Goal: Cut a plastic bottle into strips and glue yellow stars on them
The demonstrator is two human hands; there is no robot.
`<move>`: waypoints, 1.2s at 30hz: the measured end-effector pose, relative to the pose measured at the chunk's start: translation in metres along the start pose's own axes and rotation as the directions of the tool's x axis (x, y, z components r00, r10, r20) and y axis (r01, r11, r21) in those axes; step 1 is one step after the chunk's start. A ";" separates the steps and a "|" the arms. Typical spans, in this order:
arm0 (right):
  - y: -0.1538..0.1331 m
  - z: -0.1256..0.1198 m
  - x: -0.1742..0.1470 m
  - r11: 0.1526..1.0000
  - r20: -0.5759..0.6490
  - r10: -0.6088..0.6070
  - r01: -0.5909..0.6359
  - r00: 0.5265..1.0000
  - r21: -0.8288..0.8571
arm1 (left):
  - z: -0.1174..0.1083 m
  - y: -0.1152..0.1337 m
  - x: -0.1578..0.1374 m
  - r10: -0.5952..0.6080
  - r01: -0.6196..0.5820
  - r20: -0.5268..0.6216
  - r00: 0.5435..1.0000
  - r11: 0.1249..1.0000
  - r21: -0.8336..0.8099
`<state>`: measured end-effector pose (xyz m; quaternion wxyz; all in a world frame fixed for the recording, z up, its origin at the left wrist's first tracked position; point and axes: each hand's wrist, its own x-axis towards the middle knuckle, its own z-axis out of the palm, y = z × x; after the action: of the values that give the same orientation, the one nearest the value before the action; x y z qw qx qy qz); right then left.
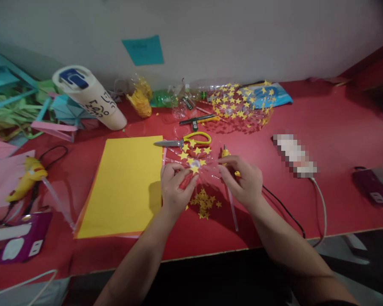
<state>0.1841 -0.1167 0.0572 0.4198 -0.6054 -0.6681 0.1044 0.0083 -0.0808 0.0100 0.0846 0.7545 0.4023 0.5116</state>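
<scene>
Left hand: my left hand (176,187) has its thumb and finger bent in at a yellow star on the plastic, can't tell if they're actually pinching it
Right hand: my right hand (244,180) is pinching a clear strip between thumb and forefinger
Plastic piece: the clear plastic piece (195,164) is between my hands over the red table (306,202), strips fanned out
Loose stars: little pile of loose stars (203,205) just on my side of it
Scissors: yellow-handled scissors (170,143) just beyond, by the yellow paper (123,182)
</scene>
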 end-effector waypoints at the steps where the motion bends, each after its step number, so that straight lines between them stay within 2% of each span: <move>1: 0.000 -0.001 0.000 1.000 -0.006 0.017 -0.017 1.000 0.001 | 0.000 -0.001 0.000 -0.002 0.002 0.001 1.000 1.000 0.009; 6: 0.005 -0.005 0.004 0.999 -0.095 0.037 -0.036 0.995 0.009 | -0.003 -0.003 0.001 -0.012 0.012 -0.002 1.000 0.998 0.055; 9: 0.013 -0.006 0.008 0.999 -0.069 0.044 -0.043 0.997 0.025 | -0.007 -0.002 0.002 -0.022 0.021 0.012 1.000 0.998 0.064; 13: 0.022 -0.007 0.010 0.996 0.094 0.073 -0.068 0.993 -0.061 | -0.015 0.001 0.005 -0.041 0.040 0.014 0.999 0.997 0.068; 17: 0.025 -0.012 0.009 0.980 0.278 0.090 -0.035 0.956 -0.194 | -0.020 -0.001 0.007 -0.076 0.078 -0.031 0.997 0.995 0.062; 20: 0.022 -0.014 0.008 0.990 0.434 0.047 0.016 0.900 -0.141 | -0.020 -0.006 0.008 -0.101 0.103 -0.056 0.993 0.994 0.043; 23: 0.019 -0.010 0.007 0.997 0.517 0.021 0.024 0.856 -0.080 | -0.019 -0.012 0.008 -0.105 0.108 -0.072 0.992 0.993 0.039; 30: 0.014 0.015 0.001 1.000 0.500 -0.030 0.028 0.866 0.011 | -0.015 -0.025 0.006 -0.191 0.192 -0.106 0.976 0.981 -0.001; 36: 0.011 0.027 0.000 1.000 0.468 -0.007 0.000 0.884 0.014 | -0.010 -0.030 0.005 -0.221 0.218 -0.106 0.969 0.975 -0.040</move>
<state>0.1734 -0.1036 0.0328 0.2506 -0.5583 -0.7500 0.2509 -0.0151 -0.0604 0.0015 0.1292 0.6748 0.4801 0.5454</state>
